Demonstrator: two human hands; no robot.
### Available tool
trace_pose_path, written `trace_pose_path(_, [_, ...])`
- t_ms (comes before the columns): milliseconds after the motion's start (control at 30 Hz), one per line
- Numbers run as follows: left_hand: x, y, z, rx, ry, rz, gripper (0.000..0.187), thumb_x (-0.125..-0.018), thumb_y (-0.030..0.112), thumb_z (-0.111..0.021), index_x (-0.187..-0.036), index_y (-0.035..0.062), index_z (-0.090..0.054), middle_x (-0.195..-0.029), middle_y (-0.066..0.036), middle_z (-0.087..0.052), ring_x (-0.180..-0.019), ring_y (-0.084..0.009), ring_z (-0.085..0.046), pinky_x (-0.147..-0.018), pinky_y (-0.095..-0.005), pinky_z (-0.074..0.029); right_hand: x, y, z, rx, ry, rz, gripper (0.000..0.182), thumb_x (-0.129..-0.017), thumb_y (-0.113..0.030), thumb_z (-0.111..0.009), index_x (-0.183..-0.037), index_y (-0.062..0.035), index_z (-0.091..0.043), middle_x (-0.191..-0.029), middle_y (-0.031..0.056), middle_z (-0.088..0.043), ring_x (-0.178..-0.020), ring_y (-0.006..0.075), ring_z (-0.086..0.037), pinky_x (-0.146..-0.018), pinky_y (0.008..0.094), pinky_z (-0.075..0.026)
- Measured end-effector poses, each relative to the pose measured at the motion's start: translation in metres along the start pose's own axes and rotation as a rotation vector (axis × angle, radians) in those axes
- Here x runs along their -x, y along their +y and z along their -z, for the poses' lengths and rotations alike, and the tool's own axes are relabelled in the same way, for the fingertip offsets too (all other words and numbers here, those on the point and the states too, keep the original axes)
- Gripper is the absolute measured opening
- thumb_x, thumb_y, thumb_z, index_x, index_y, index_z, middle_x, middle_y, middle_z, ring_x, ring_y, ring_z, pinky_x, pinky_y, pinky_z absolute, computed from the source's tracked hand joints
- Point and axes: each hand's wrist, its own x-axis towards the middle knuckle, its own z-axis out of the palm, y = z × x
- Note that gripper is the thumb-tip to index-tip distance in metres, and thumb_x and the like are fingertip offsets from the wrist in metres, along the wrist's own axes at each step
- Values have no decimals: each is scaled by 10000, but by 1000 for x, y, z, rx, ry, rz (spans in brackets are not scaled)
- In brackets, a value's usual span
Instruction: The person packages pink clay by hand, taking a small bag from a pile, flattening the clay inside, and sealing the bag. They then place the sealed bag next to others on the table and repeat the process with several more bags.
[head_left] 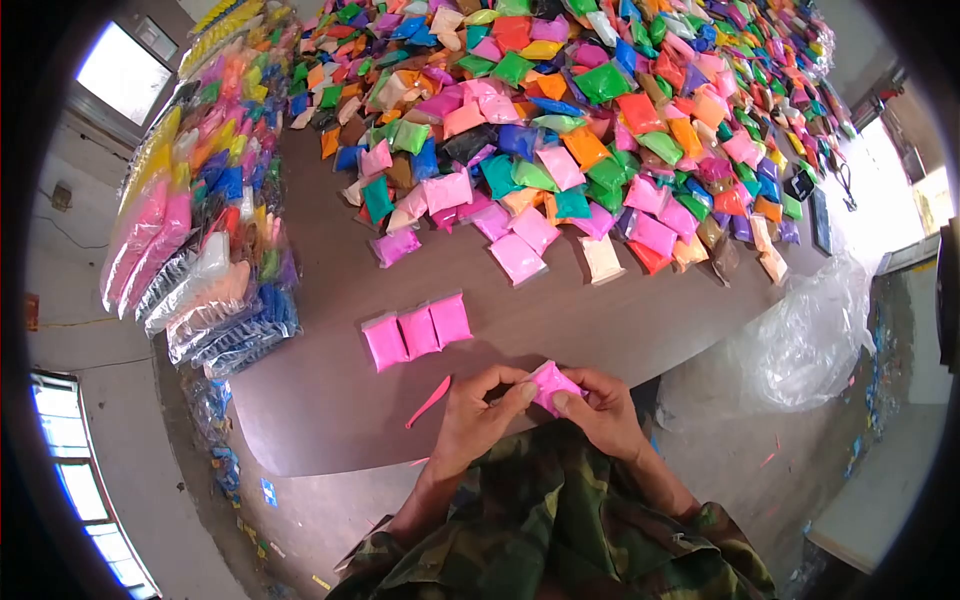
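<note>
Between my two hands, near the table's front edge, is a small pink packet [552, 384] in clear plastic. My left hand [482, 412] pinches its left side, thumb on top. On the other side my right hand [606, 412] grips it with thumb and bent fingers. Three pink packets [418, 332] lie side by side on the table, ahead and to the left of my hands. A pinkish-red, narrow, pointed plastic tool [429, 402] rests just left of my left hand.
A large heap of small colourful packets [585, 150] covers the back of the brown table [320, 400]. Bundled bags of packets [215, 220] are stacked along the left edge. A big clear plastic bag [800, 345] hangs at the right edge. Scraps litter the floor.
</note>
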Motion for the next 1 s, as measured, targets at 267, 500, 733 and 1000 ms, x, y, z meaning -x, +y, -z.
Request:
trace_pose_path(267, [1,4,-2,-161,23,-109,171,-1033,139,-759,-1080,-25,-757,-842,10,-711,-795,-33,-595,-693,-242,-501,-1,4,2,-35,-51,34,283,-1062,-141,-744,-1284,34,-730,-1096,-11,-727,-970,43,-632,-817,233,-532])
trace_pose_path(500, [-4,5,-2,-39,-7,-55,150,-1034,109,-748,-1097,-27,-754,-880,16,-719,-827,-30,-603,-725,-232,-493,0,5,0,-14,-69,-22,265,-1046,-141,-769,-1260,14,-750,-1047,-25,-733,-940,49,-629,-804,249,-535])
trace_pose_path(733, [-5,10,-12,-45,195,-67,156,-1023,115,-766,-1115,-11,-757,-939,9,-730,-849,-39,-623,-760,-247,-525,-5,2,-6,413,269,267,296,-949,-116,-841,-1219,-23,-759,-1040,39,-749,-900,127,-687,-763,271,-550])
trace_pose_path(1000, [0,-6,-7,-393,184,-211,235,-984,82,-776,-1195,-15,-737,-1118,-104,-768,-929,-182,-735,-831,-300,-581,-22,2,6,1247,359,674,473,-807,-112,-884,-1256,-79,-737,-1187,128,-689,-972,335,-692,-814,448,-576])
